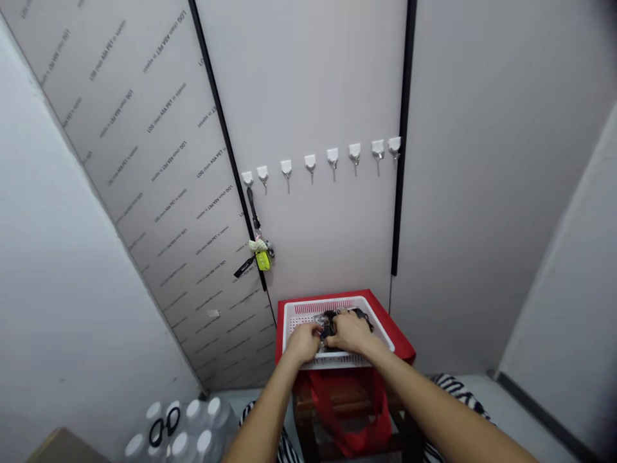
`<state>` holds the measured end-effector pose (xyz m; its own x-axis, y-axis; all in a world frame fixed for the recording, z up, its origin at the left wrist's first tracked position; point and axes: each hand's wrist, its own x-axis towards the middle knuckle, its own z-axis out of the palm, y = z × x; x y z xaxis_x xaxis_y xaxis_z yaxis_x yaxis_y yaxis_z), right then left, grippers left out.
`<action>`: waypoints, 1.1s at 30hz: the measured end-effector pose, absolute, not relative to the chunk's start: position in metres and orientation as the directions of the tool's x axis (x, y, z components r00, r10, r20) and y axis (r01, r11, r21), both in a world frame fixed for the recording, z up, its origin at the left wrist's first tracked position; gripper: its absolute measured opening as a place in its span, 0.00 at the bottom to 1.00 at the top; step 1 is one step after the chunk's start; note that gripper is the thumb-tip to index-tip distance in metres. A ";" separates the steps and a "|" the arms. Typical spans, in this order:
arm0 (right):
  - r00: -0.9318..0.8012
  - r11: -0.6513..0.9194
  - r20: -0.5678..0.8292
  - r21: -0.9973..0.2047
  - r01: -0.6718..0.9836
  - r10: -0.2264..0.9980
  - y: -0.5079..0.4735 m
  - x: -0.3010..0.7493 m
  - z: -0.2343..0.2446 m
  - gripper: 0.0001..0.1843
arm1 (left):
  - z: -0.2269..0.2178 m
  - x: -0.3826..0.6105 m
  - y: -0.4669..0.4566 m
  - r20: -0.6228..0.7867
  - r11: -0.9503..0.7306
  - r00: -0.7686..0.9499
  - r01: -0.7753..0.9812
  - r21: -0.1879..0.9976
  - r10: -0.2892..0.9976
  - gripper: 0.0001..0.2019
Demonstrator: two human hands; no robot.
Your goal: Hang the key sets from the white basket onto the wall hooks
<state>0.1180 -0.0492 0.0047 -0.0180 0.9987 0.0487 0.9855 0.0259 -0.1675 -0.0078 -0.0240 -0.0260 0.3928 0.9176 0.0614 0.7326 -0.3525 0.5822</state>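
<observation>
A white plastic basket [342,362] with slotted walls holds a heap of small dark items [330,329], some apparently in clear wrapping. Both of my hands reach into it. At the heap's left side, my left hand [303,343] has its fingers curled inward, the thumb and fingertips close to the dark items. My right hand [351,331] lies over the heap from the right, fingers bent around part of it. What exactly each hand grips is hidden by the fingers and too small to name.
The basket rests on a red bag [393,328] atop a wooden stool [308,406]. Several white hooks [332,156] line the wall ahead; a keychain with a yellow-green piece [263,260] hangs from the leftmost. Capped bottles [180,445] and a cardboard box [65,449] stand lower left.
</observation>
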 end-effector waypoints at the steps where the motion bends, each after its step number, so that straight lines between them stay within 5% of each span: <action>1: -0.015 0.023 0.053 -0.155 0.988 0.998 -0.049 0.117 0.005 0.17 | -0.027 -0.008 -0.024 0.074 -0.352 0.385 0.728 0.588 0.920 0.13; 5: -0.030 0.045 0.097 -0.156 0.987 0.995 -0.051 0.118 0.003 0.15 | -0.028 -0.010 -0.024 0.115 -0.342 0.345 0.723 0.600 0.932 0.13; 13: 0.068 0.015 0.196 -0.392 0.920 0.978 -0.048 0.118 0.009 0.12 | -0.026 -0.009 -0.026 0.124 -0.301 0.319 0.598 0.743 0.940 0.18; 19: -0.027 0.241 0.343 -0.599 0.764 0.939 -0.054 0.103 0.012 0.11 | -0.018 -0.009 -0.023 -0.069 -0.017 0.232 0.351 0.936 0.970 0.26; 23: -0.076 0.317 0.371 -0.648 0.692 0.926 -0.056 0.096 0.001 0.08 | -0.014 -0.009 -0.019 -0.215 0.225 0.275 -0.005 0.974 0.937 0.25; 29: -0.179 0.361 0.333 -0.639 0.679 0.926 -0.059 0.093 -0.013 0.05 | -0.018 -0.008 -0.018 -0.097 0.112 0.086 -0.189 0.975 0.992 0.06; 33: -0.172 0.329 0.305 -0.598 0.731 0.937 -0.058 0.094 -0.013 0.07 | -0.018 -0.009 -0.018 -0.023 0.031 0.030 -0.309 0.951 0.999 0.05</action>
